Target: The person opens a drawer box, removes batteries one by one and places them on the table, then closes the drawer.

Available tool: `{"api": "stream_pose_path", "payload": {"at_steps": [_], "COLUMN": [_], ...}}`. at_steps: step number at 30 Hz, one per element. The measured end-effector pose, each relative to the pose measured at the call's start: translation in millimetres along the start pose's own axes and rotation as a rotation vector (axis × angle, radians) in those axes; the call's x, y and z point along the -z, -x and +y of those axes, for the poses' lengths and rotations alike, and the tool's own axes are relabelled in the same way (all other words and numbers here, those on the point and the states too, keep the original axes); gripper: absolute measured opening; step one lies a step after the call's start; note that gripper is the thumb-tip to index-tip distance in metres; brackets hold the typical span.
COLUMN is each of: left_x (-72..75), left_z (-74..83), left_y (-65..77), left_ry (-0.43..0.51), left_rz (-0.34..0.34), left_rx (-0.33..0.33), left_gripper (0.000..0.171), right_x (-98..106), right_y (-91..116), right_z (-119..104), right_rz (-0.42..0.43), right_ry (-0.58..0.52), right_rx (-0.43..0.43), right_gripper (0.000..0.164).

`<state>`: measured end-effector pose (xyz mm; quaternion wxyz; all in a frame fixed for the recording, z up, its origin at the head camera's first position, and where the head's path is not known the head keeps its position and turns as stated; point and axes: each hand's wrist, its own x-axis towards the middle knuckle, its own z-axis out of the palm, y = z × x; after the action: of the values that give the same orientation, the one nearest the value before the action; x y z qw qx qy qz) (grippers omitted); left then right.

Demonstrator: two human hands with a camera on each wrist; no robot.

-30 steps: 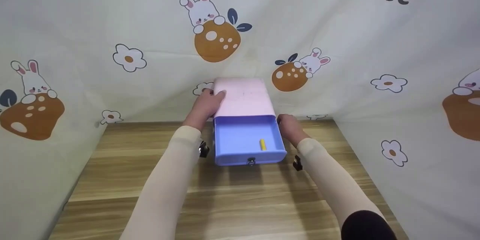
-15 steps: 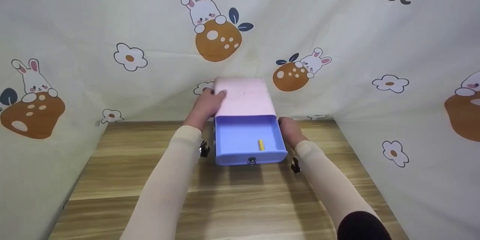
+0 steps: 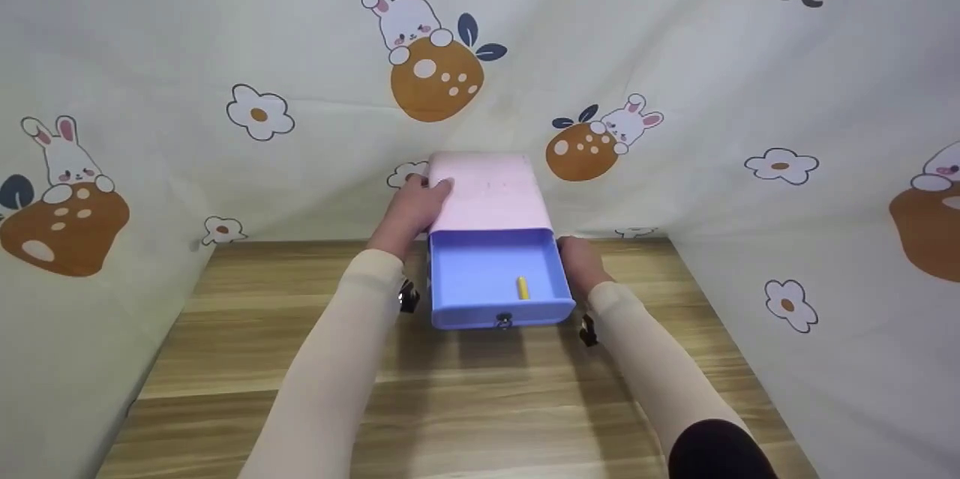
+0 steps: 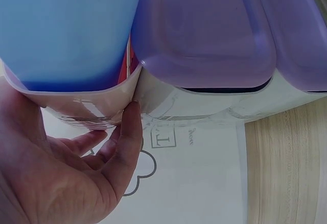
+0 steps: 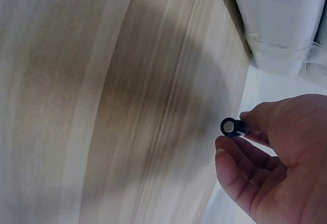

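Observation:
A small drawer cabinet with a pink casing (image 3: 487, 194) stands at the back of the table. Its blue drawer (image 3: 472, 265) is pulled out toward me, with a short yellow stick (image 3: 523, 288) lying near the front right. My left hand (image 3: 412, 213) grips the casing's left side, thumb on top. In the left wrist view its fingers press the casing's edge (image 4: 97, 103). Low beside the drawer's right side is my right hand (image 3: 583, 265). In the right wrist view, thumb and fingers pinch a small dark cylinder (image 5: 229, 127) with a pale round end.
Purple drawers (image 4: 209, 35) in white casings sit beside the blue one in the left wrist view. Something red (image 4: 126, 63) shows in a narrow gap there. A printed cloth (image 3: 322, 157) hangs behind and along both sides of the wooden table (image 3: 262, 344).
My right wrist has shifted slightly left and down. The yellow stick in the drawer has moved a little left. My left hand keeps its hold on the casing.

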<state>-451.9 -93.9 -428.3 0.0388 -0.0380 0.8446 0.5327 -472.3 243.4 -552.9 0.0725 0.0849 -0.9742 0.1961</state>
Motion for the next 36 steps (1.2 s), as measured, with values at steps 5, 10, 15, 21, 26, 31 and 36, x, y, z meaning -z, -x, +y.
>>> {"api": "stream_pose_path", "payload": {"at_steps": [5, 10, 15, 21, 26, 31, 36], "left_x": [-0.4, 0.1, 0.4, 0.3, -0.1, -0.9, -1.6], "left_z": [0.5, 1.6, 1.4, 0.0, 1.1, 2.3, -0.1], "left_y": [0.0, 1.4, 1.1, 0.4, 0.9, 1.5, 0.2], "left_ry": [0.004, 0.010, 0.004, -0.013, 0.007, 0.009, 0.008], "left_rz": [-0.013, -0.012, -0.012, -0.004, 0.001, 0.015, 0.006], "left_rx": [0.022, 0.012, 0.016, 0.001, 0.009, 0.002, 0.008], "left_gripper": [0.082, 0.082, 0.083, 0.084, 0.081, 0.080, 0.082], "right_x": [-2.1, -2.7, -4.4, -7.5, -13.7, -15.4, -16.0], "right_y": [0.4, 0.9, 1.9, 1.3, -3.7, -4.8, -3.7], "right_z": [0.6, -1.3, -1.9, -1.7, 0.8, 1.9, 2.7], "right_rz": [0.000, -0.015, -0.029, -0.033, -0.060, -0.058, -0.053], "right_ry": [-0.025, -0.059, -0.116, -0.146, -0.129, -0.105, -0.084], "right_rx": [-0.014, -0.045, -0.089, -0.150, -0.211, -0.214, -0.201], "right_gripper": [0.018, 0.018, 0.021, 0.025, 0.027, 0.027, 0.025]}}
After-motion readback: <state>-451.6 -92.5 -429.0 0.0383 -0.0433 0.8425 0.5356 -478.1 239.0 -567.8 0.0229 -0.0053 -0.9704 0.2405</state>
